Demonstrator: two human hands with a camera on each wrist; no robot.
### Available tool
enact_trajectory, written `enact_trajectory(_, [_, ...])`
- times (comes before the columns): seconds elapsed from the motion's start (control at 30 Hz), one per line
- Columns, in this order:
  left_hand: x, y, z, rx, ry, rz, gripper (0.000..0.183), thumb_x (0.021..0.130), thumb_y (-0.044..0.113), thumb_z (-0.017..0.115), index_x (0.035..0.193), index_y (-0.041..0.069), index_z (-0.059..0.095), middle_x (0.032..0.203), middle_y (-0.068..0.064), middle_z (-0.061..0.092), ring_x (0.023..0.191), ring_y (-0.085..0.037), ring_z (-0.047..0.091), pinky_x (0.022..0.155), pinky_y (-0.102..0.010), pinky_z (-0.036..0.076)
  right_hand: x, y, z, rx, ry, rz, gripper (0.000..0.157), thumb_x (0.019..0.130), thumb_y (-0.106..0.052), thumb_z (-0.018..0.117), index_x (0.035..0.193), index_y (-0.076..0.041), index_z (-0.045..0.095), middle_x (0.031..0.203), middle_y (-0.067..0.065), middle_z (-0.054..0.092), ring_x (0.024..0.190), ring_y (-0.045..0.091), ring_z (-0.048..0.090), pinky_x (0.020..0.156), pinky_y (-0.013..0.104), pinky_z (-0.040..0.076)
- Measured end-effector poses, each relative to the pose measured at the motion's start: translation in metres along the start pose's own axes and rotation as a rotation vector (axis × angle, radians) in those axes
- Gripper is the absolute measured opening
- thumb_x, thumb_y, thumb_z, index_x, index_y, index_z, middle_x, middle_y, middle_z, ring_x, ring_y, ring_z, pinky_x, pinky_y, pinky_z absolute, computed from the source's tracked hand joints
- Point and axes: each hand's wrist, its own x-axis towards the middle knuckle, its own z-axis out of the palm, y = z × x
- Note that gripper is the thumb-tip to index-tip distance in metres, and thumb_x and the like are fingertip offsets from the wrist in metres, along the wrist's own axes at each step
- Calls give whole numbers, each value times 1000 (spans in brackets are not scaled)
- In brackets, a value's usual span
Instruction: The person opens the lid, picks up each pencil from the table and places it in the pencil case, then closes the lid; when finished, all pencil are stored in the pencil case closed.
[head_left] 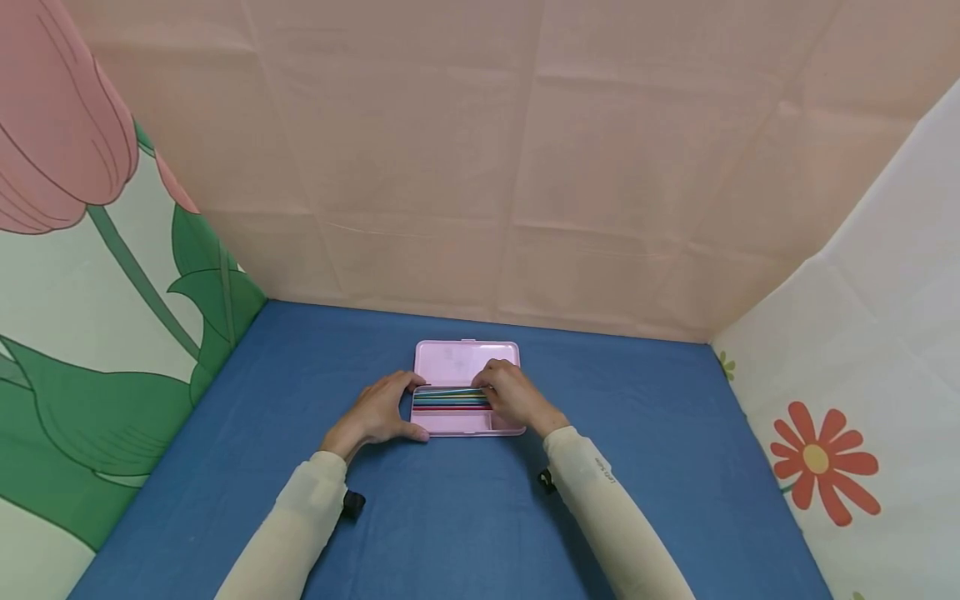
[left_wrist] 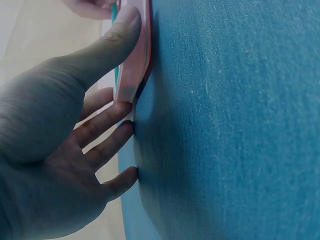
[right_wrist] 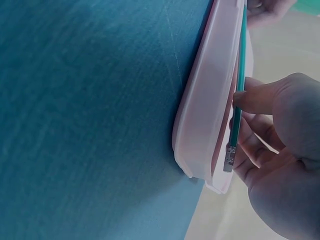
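A pink pencil case (head_left: 450,423) lies on the blue cloth with its lid (head_left: 459,360) laid back. Several coloured pencils (head_left: 450,400) lie side by side along its rear part, a red one foremost. My left hand (head_left: 380,408) holds the case's left end, thumb on the front wall and index finger by the hinge side; its other fingers are spread in the left wrist view. At the right end, my right hand (head_left: 517,396) pinches a teal pencil (right_wrist: 242,55) between thumb and fingers. That pencil runs along the top of the case, its lettered end (right_wrist: 230,159) sticking out past the fingers.
Blue cloth (head_left: 450,517) covers the table. A plain beige wall (head_left: 480,167) stands behind, a tulip-patterned panel (head_left: 120,417) on the left and a white panel with a red flower (head_left: 815,458) on the right. Dark wrist devices (head_left: 352,505) sit below both cuffs.
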Motion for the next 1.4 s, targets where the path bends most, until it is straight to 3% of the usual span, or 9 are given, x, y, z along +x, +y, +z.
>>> enact_trajectory(0.27, [-1, 1, 0, 2, 1, -2, 92, 78, 38, 107, 154, 12, 61, 150, -14, 66, 144, -40, 57, 127, -71, 39, 0, 0, 0, 2, -27, 22, 20, 106, 3, 71, 117, -4, 86, 113, 11, 81, 109, 27, 74, 103, 47, 63])
enact_trajectory(0.7, [-1, 2, 0, -6, 4, -4, 90, 78, 36, 107, 153, 12, 62, 146, -13, 66, 140, -39, 58, 125, -69, 41, -2, -1, 1, -20, -15, 10, 21, 104, 3, 72, 116, -4, 87, 111, 12, 77, 107, 27, 72, 101, 45, 63])
enact_trajectory(0.87, [-1, 1, 0, -10, 3, -6, 89, 78, 35, 107, 152, 13, 62, 145, -13, 66, 139, -38, 59, 124, -69, 42, -3, 4, -2, 18, -20, 21, 20, 105, 0, 73, 119, -5, 86, 112, 11, 78, 105, 25, 72, 97, 43, 63])
enact_trajectory(1.17, [-1, 2, 0, -8, 3, 1, 90, 78, 36, 107, 152, 13, 62, 145, -12, 67, 139, -38, 59, 124, -69, 43, -16, 24, -29, 202, 121, 165, 25, 108, -7, 70, 131, -1, 79, 122, 14, 79, 114, 31, 73, 102, 53, 61])
enact_trajectory(1.4, [-2, 1, 0, -8, 4, 9, 90, 77, 36, 107, 151, 12, 63, 144, -12, 67, 138, -37, 59, 123, -68, 43, -27, 44, -45, 245, 210, 240, 33, 108, -7, 71, 139, 5, 73, 130, 21, 78, 120, 38, 72, 108, 60, 60])
